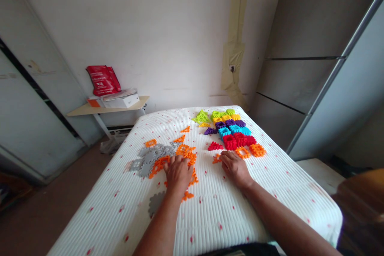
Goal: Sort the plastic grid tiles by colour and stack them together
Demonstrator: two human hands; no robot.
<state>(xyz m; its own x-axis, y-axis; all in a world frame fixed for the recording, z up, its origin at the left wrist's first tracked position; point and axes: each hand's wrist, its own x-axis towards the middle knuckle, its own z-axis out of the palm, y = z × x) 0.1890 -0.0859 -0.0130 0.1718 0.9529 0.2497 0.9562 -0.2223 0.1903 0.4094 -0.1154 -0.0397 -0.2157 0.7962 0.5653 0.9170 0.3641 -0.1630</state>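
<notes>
My left hand (178, 173) lies palm down on a scatter of orange interlocking tiles (186, 152), its fingers curled over them; whether it grips one is hidden. My right hand (234, 167) rests on the white bed cover (216, 208), fingers bent over a small orange triangle (216, 159). Beyond the right hand stand sorted rows: orange squares (250, 151), red tiles (238, 141), blue tiles (234, 130), purple tiles (229, 123), yellow and lime-green tiles (222, 115). Grey tiles (151, 156) lie left of my left hand.
A grey tile (156, 203) lies beside my left forearm. A low shelf (105, 109) by the wall holds a white box (121, 100) and a red bag (103, 80). Cabinet panels stand to the right and left of the bed.
</notes>
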